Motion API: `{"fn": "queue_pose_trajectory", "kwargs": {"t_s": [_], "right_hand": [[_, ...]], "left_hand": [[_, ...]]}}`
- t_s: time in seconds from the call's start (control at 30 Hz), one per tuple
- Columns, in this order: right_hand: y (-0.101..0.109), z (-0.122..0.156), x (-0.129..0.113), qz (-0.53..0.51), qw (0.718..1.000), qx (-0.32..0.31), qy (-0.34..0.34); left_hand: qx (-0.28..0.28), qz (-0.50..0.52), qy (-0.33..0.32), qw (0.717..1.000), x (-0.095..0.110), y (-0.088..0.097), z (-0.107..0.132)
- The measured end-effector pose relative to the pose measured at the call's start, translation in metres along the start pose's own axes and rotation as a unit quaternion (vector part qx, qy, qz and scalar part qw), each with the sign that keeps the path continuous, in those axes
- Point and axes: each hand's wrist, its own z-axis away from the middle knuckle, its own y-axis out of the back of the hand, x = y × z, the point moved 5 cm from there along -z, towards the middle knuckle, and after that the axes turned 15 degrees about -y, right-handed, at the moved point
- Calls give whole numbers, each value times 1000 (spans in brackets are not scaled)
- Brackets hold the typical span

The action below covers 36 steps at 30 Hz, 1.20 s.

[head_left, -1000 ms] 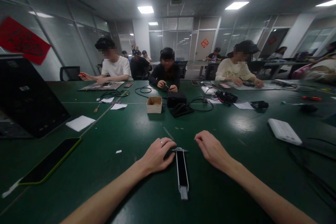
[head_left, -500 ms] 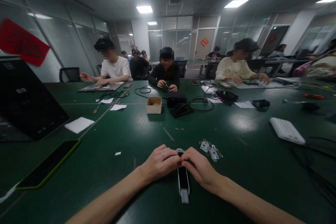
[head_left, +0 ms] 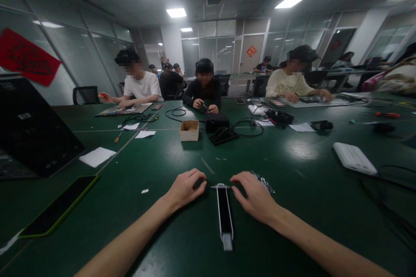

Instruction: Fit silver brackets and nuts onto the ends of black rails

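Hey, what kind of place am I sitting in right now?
Most likely an open-plan office used as a shared assembly workroom. It has a long green table and glass partition walls, and several other people sit opposite, working with cables and small parts.

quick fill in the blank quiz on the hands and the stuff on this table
1. The long black strip lies on a ____ table.
2. The left hand and right hand rest on either side of its far end; the ring is on the ____ one.
3. The small metal plates are partly covered by the ____ hand.
4. The phone lies to the strip's ____.

Missing words: green; left; right; left
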Motion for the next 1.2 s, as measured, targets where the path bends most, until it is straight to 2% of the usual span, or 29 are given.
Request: {"fn": "queue_pose_trajectory", "kwargs": {"t_s": [0.13,0.37,0.67,0.9,1.0,1.1,1.2], "right_hand": [[-5,0,5,29,999,-11,-30],[-6,-1,-3,58,998,-11,-17],[-11,-1,3,40,999,-21,-8],[-11,-1,0,35,999,-13,10],[-10,0,-3,39,999,-16,11],[-2,-1,-5,64,998,-1,30],[16,-9,6,106,993,32,38]], "left_hand": [[-67,35,19,997,-3,-5,0],[-114,53,4,992,1,-14,-2],[-119,62,-16,991,3,-17,-1],[-110,87,56,989,12,-20,-3],[-109,81,61,989,14,-22,-4],[-118,66,55,989,13,-23,-5],[-120,55,58,990,12,-22,-5]]}}
